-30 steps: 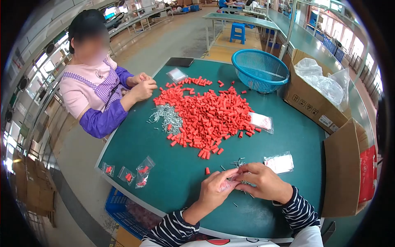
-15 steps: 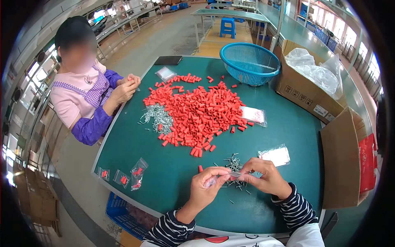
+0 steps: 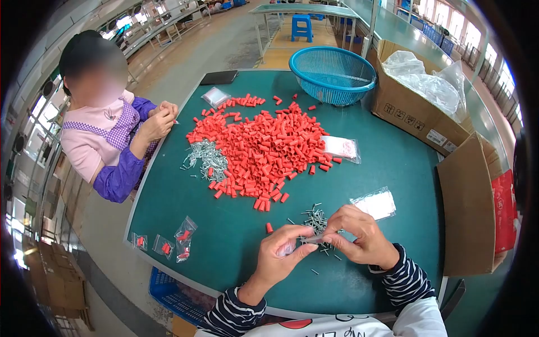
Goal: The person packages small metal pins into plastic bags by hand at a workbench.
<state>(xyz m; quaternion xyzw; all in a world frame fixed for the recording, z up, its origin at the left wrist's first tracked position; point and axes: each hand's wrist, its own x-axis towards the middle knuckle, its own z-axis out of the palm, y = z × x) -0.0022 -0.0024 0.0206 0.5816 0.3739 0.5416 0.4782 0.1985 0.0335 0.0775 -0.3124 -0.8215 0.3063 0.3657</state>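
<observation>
Okay, my left hand (image 3: 276,254): pinching thin clear bag (image 3: 314,240)
My right hand (image 3: 362,237): gripping bag's edge
Screws (image 3: 316,218): slim metal, scattered

Red tubes (image 3: 281,143) spread over a green counter (image 3: 224,241), with silver-grey pins (image 3: 313,216) at lower centre.
The clear bag (image 3: 286,247) at lower centre has a pinkish tint; beside it, striped cuffs (image 3: 234,309) alternate dark navy and white, and the white top (image 3: 382,328) along the bottom edge bears a red patch and dark lettering. Upper left, a co-worker's pale pink shirt (image 3: 81,151) sits under a purple-and-white checked apron (image 3: 104,133), with plain purple oversleeves (image 3: 119,178). Upper right, the basket (image 3: 331,73) is bright blue, the cardboard box (image 3: 421,121) brown.
</observation>
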